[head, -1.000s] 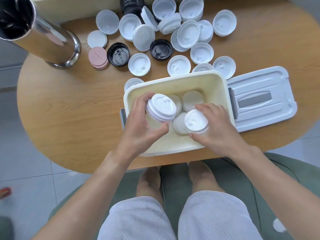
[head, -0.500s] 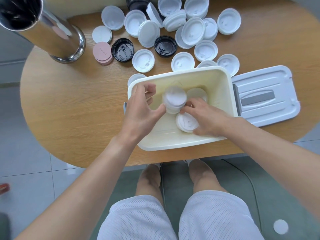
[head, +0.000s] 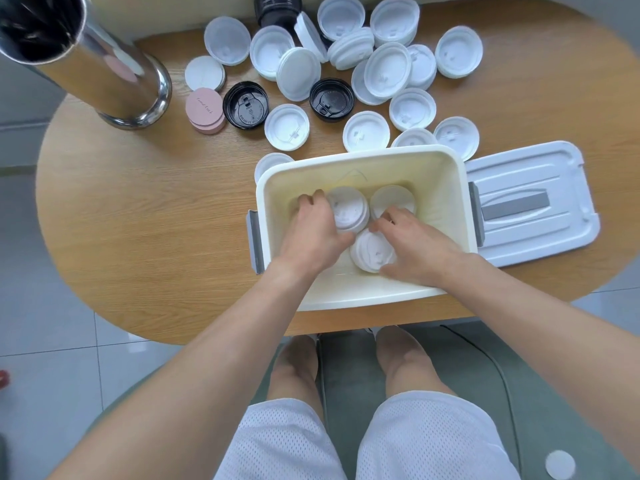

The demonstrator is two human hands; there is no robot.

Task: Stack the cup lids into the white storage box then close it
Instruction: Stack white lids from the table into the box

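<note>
Hands (head: 313, 233) (head: 414, 245) apparently gripping lid stacks (head: 347, 209) inside box (head: 446, 188).

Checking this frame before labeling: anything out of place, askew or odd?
One white disc lies on the floor by the person's right leg, away from the lids on the table. On the table, one white lid stands tilted on edge against a black stack, instead of lying flat. Nothing looks spilled or broken.

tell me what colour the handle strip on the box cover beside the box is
Grey, on the flat white plastic box cover, clearest in the head view.
</note>
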